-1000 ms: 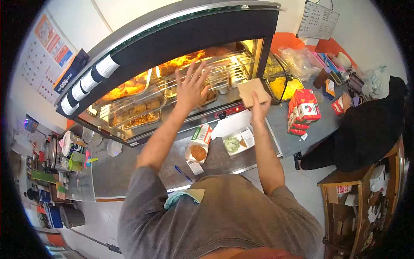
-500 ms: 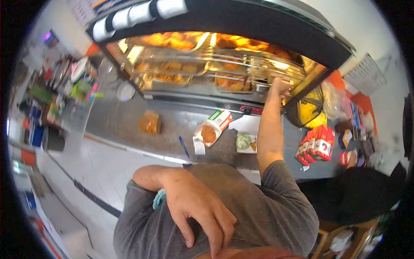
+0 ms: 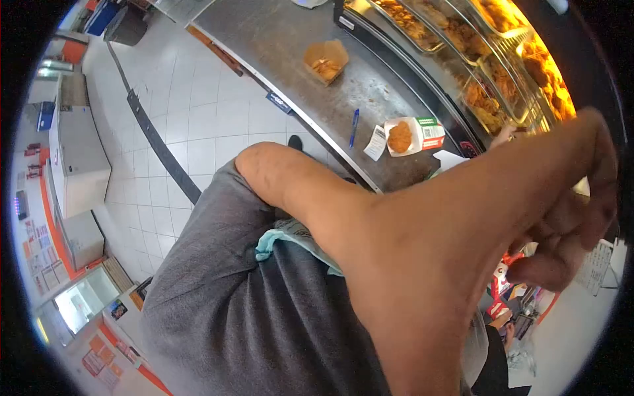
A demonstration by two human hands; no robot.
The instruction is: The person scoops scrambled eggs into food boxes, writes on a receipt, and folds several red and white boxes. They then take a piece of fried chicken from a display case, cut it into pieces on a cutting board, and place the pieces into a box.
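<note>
My left hand (image 3: pixel 422 270) looms large in front of the camera, thumb running off the bottom edge and the other fingers bent toward the right, apart, with nothing seen in them. Behind it, most of my right arm is hidden; only a small part of my right hand (image 3: pixel 505 135) shows at the food warmer (image 3: pixel 396 56), and its fingers cannot be made out. On the counter lies a white, green and red carton with a fried patty (image 3: pixel 399 137) in it. A printed slip (image 3: pixel 376 143) and a blue pen (image 3: pixel 354 127) lie beside it.
A brown paper box (image 3: pixel 325 61) with food sits farther along the metal counter (image 3: pixel 264 33). Fried food fills wire-racked trays (image 3: pixel 485 99) in the warmer. Another person's hand (image 3: pixel 503 321) and black clothing show at lower right. White chest freezers (image 3: pixel 89 145) stand across the tiled floor.
My left hand has risen from my chest to close before the camera. The view has turned and tilted, so the counter runs diagonally. My right hand is now mostly hidden at the warmer.
</note>
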